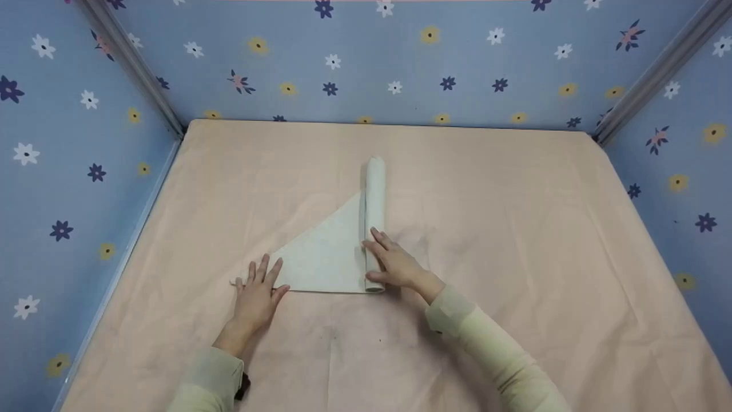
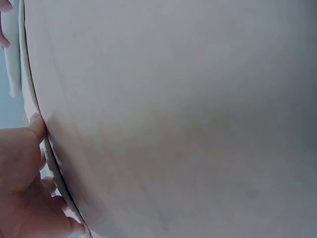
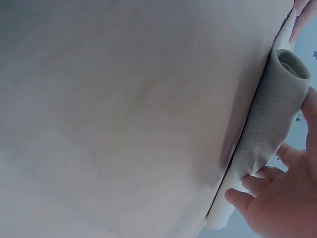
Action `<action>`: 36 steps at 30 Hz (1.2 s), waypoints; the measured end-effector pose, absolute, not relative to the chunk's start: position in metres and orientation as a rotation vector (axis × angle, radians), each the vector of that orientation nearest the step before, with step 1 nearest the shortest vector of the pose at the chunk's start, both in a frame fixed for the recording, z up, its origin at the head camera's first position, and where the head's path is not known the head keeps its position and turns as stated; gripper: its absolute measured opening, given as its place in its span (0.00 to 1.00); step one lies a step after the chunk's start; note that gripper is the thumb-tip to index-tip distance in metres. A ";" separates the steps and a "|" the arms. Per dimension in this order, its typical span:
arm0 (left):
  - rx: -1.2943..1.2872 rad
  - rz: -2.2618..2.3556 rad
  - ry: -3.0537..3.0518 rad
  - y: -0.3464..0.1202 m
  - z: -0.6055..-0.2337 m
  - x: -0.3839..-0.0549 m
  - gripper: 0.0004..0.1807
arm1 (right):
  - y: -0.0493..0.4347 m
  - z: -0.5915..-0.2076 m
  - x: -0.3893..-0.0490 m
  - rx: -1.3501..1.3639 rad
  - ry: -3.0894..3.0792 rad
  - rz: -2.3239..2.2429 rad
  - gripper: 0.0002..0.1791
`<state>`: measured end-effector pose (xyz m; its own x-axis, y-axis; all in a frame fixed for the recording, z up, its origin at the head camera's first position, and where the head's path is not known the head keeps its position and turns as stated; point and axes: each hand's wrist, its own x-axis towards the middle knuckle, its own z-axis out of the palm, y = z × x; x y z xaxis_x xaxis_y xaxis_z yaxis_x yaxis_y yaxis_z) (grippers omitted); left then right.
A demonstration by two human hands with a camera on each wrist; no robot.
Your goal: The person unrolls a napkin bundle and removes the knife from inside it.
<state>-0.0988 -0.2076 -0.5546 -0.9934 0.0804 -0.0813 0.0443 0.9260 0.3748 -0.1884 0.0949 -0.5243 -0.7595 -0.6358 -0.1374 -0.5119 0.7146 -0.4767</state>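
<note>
A pale green cloth [image 1: 326, 252] lies on the table, its right part wound into a tube-like roll [image 1: 375, 189] and its left part a flat triangle. My left hand [image 1: 257, 297] rests with spread fingers on the triangle's left corner, covering most of it. Across the lower half of the roll lies my right hand [image 1: 400, 269], fingers spread and touching its top. The right wrist view shows the roll's hollow near end [image 3: 293, 63], with the thumb beside it and the fingertips against the roll. In the left wrist view, the left fingers press along the cloth's edge [image 2: 59, 183].
A peach-coloured cover [image 1: 514, 189], lightly wrinkled, spreads over the table. Blue flowered panels [image 1: 366, 63] stand behind it and on both sides, with grey metal posts [image 1: 657, 68] at the back corners.
</note>
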 end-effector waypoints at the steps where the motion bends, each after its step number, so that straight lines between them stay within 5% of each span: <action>1: 0.096 0.579 2.989 -0.207 -0.554 -0.099 0.34 | 0.095 -0.524 -0.188 -0.901 2.632 -0.606 0.38; 36: 0.091 0.593 2.972 -0.208 -0.555 -0.099 0.33 | 0.118 -0.528 -0.187 -0.845 2.598 -0.759 0.37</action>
